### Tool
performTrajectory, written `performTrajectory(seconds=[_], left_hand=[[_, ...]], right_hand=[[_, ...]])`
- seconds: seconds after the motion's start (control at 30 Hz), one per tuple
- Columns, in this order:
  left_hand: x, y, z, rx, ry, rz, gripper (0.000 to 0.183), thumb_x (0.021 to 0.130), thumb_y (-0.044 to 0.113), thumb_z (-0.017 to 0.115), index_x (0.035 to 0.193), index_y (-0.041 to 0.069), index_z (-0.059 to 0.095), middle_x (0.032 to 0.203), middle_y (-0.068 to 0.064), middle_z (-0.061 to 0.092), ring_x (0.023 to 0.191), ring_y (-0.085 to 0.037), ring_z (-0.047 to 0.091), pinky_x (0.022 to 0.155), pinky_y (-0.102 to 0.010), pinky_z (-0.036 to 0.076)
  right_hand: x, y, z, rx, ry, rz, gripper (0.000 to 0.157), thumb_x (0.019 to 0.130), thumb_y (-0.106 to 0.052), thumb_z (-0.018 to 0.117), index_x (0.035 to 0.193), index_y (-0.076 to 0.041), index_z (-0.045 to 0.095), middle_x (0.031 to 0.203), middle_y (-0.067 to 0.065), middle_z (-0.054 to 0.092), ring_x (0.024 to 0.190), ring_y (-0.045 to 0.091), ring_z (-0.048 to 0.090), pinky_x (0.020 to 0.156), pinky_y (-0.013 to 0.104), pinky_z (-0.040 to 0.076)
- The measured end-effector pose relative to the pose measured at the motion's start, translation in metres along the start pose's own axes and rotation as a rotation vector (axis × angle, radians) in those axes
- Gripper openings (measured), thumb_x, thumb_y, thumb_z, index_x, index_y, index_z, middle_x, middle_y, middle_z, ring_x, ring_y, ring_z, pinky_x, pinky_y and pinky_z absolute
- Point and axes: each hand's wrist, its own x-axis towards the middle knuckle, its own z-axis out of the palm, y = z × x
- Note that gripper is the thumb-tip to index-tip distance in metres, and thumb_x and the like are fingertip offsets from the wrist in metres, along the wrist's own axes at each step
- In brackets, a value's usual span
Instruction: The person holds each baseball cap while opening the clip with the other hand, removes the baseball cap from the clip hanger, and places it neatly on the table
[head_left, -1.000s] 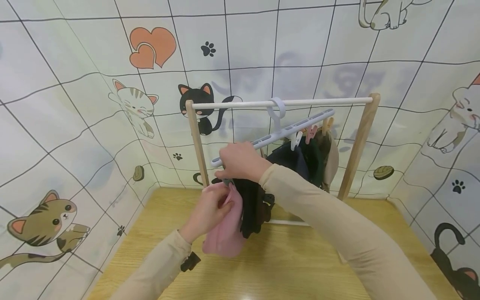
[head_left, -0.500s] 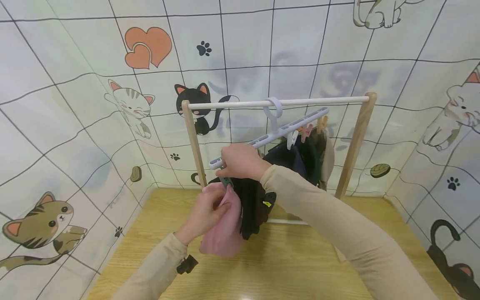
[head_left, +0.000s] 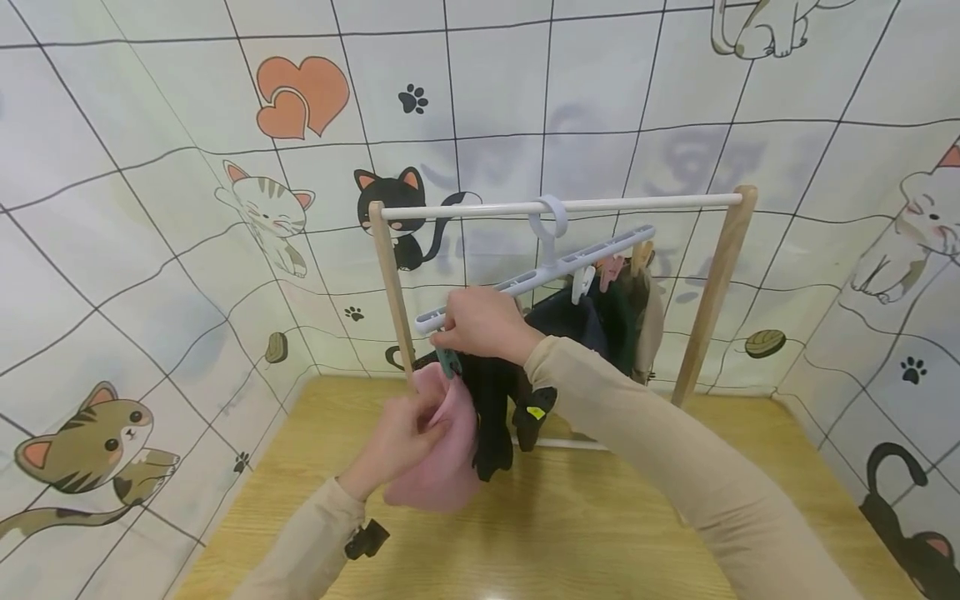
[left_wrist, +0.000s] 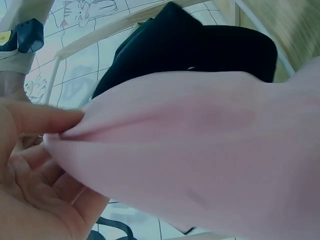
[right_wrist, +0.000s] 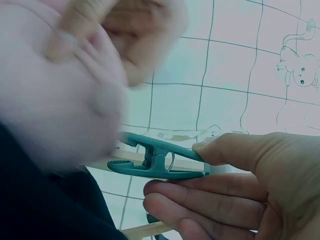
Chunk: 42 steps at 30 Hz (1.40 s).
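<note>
A pale blue hanger [head_left: 551, 271] hangs aslant from the rack's white bar. My right hand [head_left: 487, 321], at the hanger's left end, pinches a teal clothespin [right_wrist: 157, 162] between thumb and fingers. The clothespin's mouth stands spread with no cloth in it in the right wrist view. My left hand [head_left: 401, 437] pinches a fold of pink cloth [head_left: 442, 458] between thumb and fingers, just below and left of the clothespin. The bulk of the cloth droops toward the table, its fold filling much of the left wrist view [left_wrist: 190, 145].
Dark garments [head_left: 491, 408] hang behind the pink cloth. White [head_left: 582, 283], pink [head_left: 610, 271] and tan clothespins [head_left: 640, 257] hold more garments along the hanger's right half. The wooden rack post [head_left: 716, 292] stands at right on the wooden table [head_left: 570, 525], before a cat-print backdrop.
My left hand has drawn the pink cloth down and to the left, away from the clothespin, which shows more plainly now. The right hand has stayed at the hanger's left end.
</note>
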Motion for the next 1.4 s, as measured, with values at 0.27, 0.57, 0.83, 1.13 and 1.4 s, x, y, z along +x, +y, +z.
performTrajectory(seconds=[0.27, 0.57, 0.83, 1.13, 1.4], left_hand=[[-0.020, -0.010, -0.002, -0.016, -0.064, -0.008, 0.024, 0.076, -0.007, 0.068, 0.072, 0.010, 0.053, 0.059, 0.013, 0.035, 0.053, -0.001, 0.034, 0.048, -0.021, 0.031], [-0.028, -0.009, -0.004, 0.000, -0.104, -0.042, 0.025, 0.075, -0.007, 0.068, 0.071, 0.012, 0.051, 0.059, 0.013, 0.037, 0.053, 0.001, 0.033, 0.046, -0.020, 0.029], [-0.029, -0.009, -0.005, -0.029, -0.098, -0.053, 0.024, 0.075, -0.008, 0.067, 0.072, 0.011, 0.053, 0.059, 0.011, 0.044, 0.052, 0.000, 0.036, 0.045, -0.020, 0.032], [-0.033, -0.011, -0.009, -0.074, -0.105, -0.067, 0.025, 0.077, -0.010, 0.067, 0.073, 0.009, 0.052, 0.062, 0.009, 0.046, 0.055, -0.001, 0.038, 0.046, -0.021, 0.034], [-0.040, -0.015, -0.021, -0.081, -0.119, -0.112, 0.021, 0.079, -0.009, 0.067, 0.077, 0.007, 0.055, 0.065, 0.006, 0.052, 0.056, -0.003, 0.042, 0.047, -0.022, 0.037]], right_hand=[[0.000, -0.004, 0.004, -0.032, 0.049, -0.004, 0.043, 0.084, -0.039, 0.068, 0.052, -0.013, 0.057, 0.045, -0.004, 0.037, 0.042, 0.011, 0.036, 0.040, 0.023, 0.024], [-0.003, -0.009, 0.017, -0.155, 0.259, 0.029, 0.045, 0.084, -0.044, 0.064, 0.053, -0.015, 0.051, 0.046, -0.005, 0.032, 0.040, 0.012, 0.032, 0.037, 0.024, 0.023], [-0.002, -0.009, 0.021, -0.300, 0.468, 0.040, 0.049, 0.085, -0.053, 0.061, 0.056, -0.015, 0.048, 0.049, -0.004, 0.030, 0.042, 0.014, 0.034, 0.036, 0.024, 0.024], [0.000, 0.026, -0.002, -0.107, 0.405, -0.026, 0.035, 0.089, -0.041, 0.068, 0.085, -0.009, 0.056, 0.076, 0.004, 0.052, 0.072, 0.022, 0.049, 0.057, 0.031, 0.042], [0.000, 0.068, -0.019, -0.181, 0.388, -0.163, 0.033, 0.095, -0.013, 0.059, 0.126, -0.005, 0.054, 0.114, 0.018, 0.058, 0.094, 0.032, 0.058, 0.085, 0.042, 0.048]])
